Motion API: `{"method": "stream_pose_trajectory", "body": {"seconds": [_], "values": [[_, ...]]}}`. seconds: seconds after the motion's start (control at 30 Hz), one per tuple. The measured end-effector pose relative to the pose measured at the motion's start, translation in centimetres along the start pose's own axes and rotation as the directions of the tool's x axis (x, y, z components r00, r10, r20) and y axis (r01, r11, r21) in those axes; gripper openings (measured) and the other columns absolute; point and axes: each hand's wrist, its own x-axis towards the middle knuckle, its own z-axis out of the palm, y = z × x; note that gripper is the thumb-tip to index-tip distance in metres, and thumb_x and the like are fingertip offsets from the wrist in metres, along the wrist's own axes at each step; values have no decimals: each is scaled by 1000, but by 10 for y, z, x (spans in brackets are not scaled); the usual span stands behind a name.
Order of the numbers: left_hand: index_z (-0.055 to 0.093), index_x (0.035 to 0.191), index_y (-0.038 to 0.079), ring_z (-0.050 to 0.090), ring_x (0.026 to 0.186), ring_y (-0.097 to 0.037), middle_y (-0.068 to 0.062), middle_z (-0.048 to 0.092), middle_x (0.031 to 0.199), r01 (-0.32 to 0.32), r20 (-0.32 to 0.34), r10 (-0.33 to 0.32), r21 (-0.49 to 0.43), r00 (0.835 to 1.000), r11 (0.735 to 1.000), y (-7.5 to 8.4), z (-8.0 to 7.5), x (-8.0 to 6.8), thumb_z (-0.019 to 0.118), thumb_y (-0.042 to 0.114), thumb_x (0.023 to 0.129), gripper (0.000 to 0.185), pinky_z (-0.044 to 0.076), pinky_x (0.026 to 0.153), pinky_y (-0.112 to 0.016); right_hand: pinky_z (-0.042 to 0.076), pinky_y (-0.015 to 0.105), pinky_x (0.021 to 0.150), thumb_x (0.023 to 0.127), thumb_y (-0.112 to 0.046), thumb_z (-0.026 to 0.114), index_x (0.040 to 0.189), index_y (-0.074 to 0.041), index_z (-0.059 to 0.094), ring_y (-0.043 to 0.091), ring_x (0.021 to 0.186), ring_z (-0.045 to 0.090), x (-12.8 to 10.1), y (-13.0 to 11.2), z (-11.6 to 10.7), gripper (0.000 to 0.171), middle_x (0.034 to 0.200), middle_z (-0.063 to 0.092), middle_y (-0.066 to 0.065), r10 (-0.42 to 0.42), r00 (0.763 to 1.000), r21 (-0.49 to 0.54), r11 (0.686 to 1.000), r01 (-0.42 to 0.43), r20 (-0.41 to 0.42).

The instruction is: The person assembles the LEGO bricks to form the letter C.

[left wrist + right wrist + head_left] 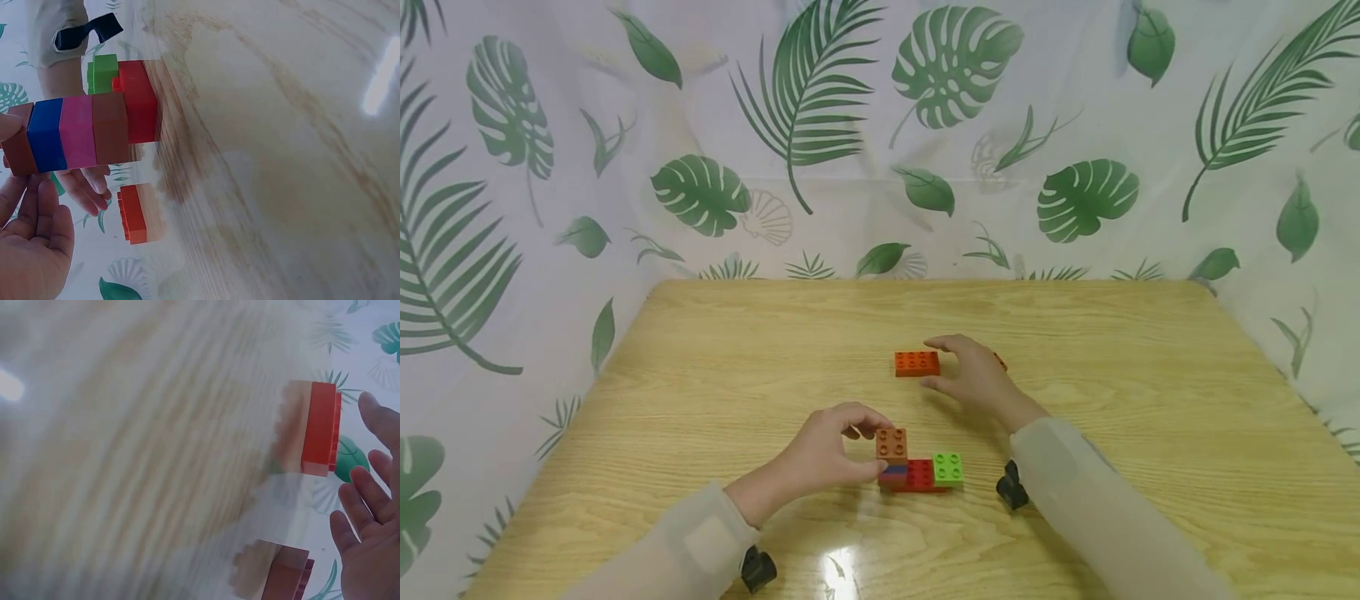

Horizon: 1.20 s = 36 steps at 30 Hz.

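My left hand (831, 446) pinches the brown top brick (891, 444) of a small tower, thumb on one side and fingers on the other. Under it the left wrist view shows a blue brick (47, 135), a pink brick (78, 131) and another brown brick (110, 128). This tower stands on one end of a long red brick (139, 103); a lime-green brick (947, 469) sits on the other end. Further back, my right hand (973, 375) is spread at the right end of an orange eight-stud brick (916, 363), thumb and fingers apart.
Another brick (1001, 361) lies beyond my right hand, mostly hidden in the head view; in the right wrist view this reddish-brown brick (287, 574) shows at the bottom. Leaf-print cloth (850, 225) hangs behind the wooden table (737, 333).
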Motion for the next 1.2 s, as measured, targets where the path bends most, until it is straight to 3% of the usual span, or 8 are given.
{"method": "stream_pose_trajectory", "body": {"seconds": [0.17,0.47,0.7,0.87,1.03,1.2], "values": [[58,102,19,51,87,-14,13,54,97,7,2,-7,-4,1000,1000,0,0,0,70,21,71,33,43,76,-31,28,43,93,75,-35,65,124,-11,46,25,116,36,10,3,4,58,125,43,7,30,999,-14,999,-30,34],[59,102,20,52,85,-11,14,55,95,-5,-5,5,11,1000,1000,1,1,1,70,20,70,34,43,75,-25,32,37,91,74,-33,67,122,-13,48,21,109,42,21,6,17,56,120,47,5,69,996,-45,997,-67,59],[59,102,20,52,86,-14,14,55,96,-9,-5,9,-7,1000,1000,0,0,0,70,20,70,34,43,75,-28,36,36,86,72,-34,68,114,-9,55,21,98,48,24,6,19,50,106,54,6,41,996,-101,994,-33,76],[59,102,20,52,86,-13,14,54,96,-2,-4,2,-4,1000,1000,1,1,0,70,20,70,34,43,75,-28,37,36,86,73,-34,67,111,-10,58,20,98,48,19,5,16,46,105,55,6,33,996,-97,995,-25,79],[58,102,21,52,87,-14,14,54,96,5,0,-5,-3,1000,1000,0,1,0,70,21,71,34,43,75,-28,39,34,81,73,-33,68,110,-12,59,17,91,49,8,-4,3,44,100,56,3,-2,999,-64,998,5,46],[58,103,20,52,87,-15,13,54,97,-4,-1,4,-2,1000,1000,-1,1,0,70,21,71,34,43,76,-30,42,31,73,72,-32,69,108,-13,60,12,82,49,-5,-8,-8,42,93,55,-3,-97,995,-57,994,96,-12]]}}
